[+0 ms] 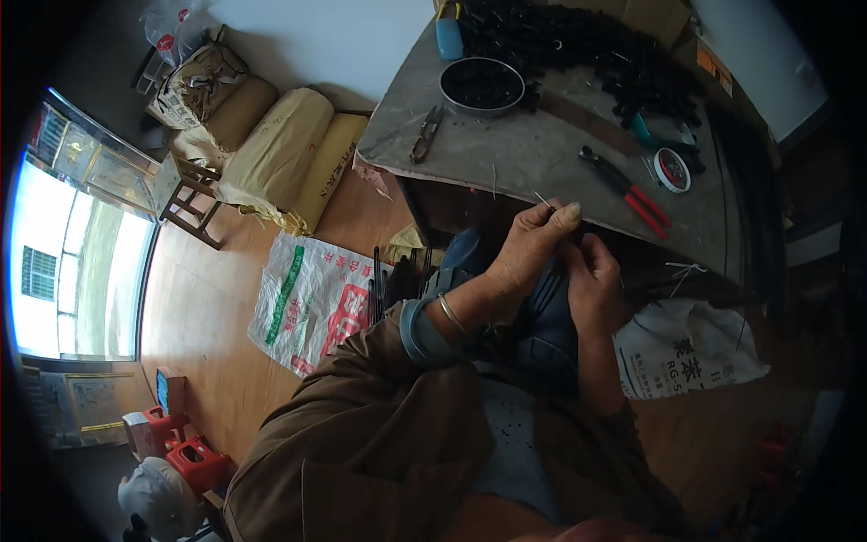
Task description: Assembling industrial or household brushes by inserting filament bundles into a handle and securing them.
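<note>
Over my lap, just off the table's front edge, my left hand [535,242] is closed in a pinch. A thin metal rod or wire [542,199] sticks out past its thumb and forefinger. Close beside it, slightly lower, my right hand [593,280] has its fingers curled together; whatever they hold is hidden. Nearest to the hands on the tabletop lie red-handled pliers [637,203] with a dark head. A single thin wire [494,179] hangs at the table edge, left of my hands.
The grey table [397,126] carries a heap of small black parts [560,41], a bowl [482,108] of them, other pliers [426,135] and a round white-rimmed tub [671,170]. Sacks [280,154] and a wooden stool [190,203] stand left. White bags [302,303] lie on the floor.
</note>
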A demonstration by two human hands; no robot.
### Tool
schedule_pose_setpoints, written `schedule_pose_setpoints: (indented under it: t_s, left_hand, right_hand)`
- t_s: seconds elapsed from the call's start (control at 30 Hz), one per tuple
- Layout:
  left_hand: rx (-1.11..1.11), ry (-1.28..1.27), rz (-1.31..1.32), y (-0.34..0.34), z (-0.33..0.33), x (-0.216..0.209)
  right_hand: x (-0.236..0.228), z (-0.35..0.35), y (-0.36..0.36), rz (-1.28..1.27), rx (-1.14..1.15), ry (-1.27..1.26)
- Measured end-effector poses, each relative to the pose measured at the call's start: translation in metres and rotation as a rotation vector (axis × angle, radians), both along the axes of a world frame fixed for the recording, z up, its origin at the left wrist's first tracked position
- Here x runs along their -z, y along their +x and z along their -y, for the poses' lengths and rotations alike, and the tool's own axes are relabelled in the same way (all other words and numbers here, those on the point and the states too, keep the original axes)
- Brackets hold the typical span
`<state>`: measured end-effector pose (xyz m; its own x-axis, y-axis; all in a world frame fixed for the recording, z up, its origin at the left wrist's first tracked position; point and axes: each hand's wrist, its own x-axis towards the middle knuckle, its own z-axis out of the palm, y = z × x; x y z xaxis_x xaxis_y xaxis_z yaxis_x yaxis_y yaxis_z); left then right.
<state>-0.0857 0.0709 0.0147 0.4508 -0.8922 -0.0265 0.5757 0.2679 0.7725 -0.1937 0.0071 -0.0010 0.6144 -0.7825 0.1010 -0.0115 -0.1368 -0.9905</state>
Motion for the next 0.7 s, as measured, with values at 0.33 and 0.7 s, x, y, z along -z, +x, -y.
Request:
schedule_pose_setpoints:
  t_s: [0.33, 0.7]
  left_hand:
    - [-0.111, 0.039, 0.074, 0.015, 0.011, 0.002]
    - [-0.709, 0.666, 1.768, 0.251, 0.086, -0.005]
  right_hand:
    - [-0.007, 0.01, 0.025, -0.012, -0.135, 0.184]
    - [0.011, 0.029, 0.036, 0.148, -0.253, 0.452]
